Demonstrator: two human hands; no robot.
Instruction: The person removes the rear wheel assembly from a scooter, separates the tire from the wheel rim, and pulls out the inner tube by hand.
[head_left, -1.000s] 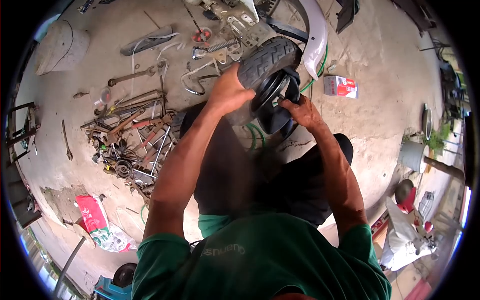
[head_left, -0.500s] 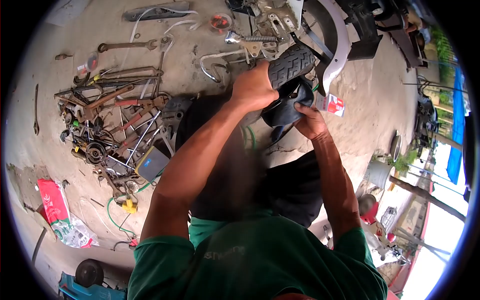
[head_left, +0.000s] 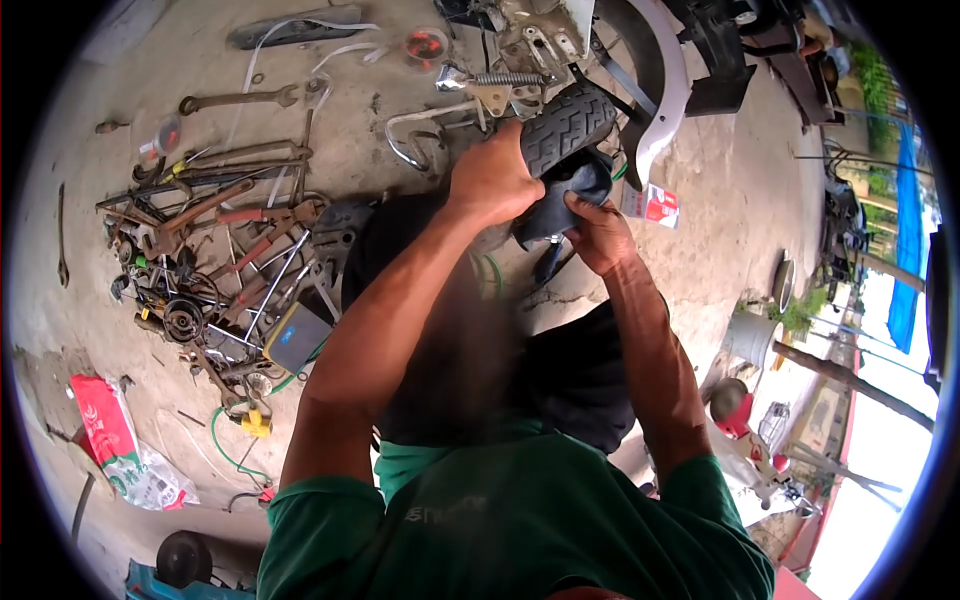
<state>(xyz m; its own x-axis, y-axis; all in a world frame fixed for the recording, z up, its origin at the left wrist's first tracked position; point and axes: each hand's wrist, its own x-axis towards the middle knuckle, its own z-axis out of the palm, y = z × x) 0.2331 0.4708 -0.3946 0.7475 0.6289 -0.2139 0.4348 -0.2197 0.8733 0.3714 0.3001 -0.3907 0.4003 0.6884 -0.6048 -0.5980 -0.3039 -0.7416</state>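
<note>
In the upper middle of the head view is a black treaded tyre, close to the grey-purple fender of a motorcycle. My left hand is closed round the tyre's near edge, thumb hooked over the sidewall. A dark, limp rubber inner tube bulges out from under that edge. My right hand pinches the tube on its right side, thumb on top. The tyre and tube hide the fingers below them. A red and white box lies just right of my right hand.
Left on the concrete floor is a large heap of wrenches, hammers and metal parts. A combination wrench lies above it. The fender stands by the tyre. A green hose and a red-white bag lie lower left.
The whole view has shifted slightly left. Both hands keep their hold on the tyre and tube; the tube's loose flap by my right hand is bunched a little differently.
</note>
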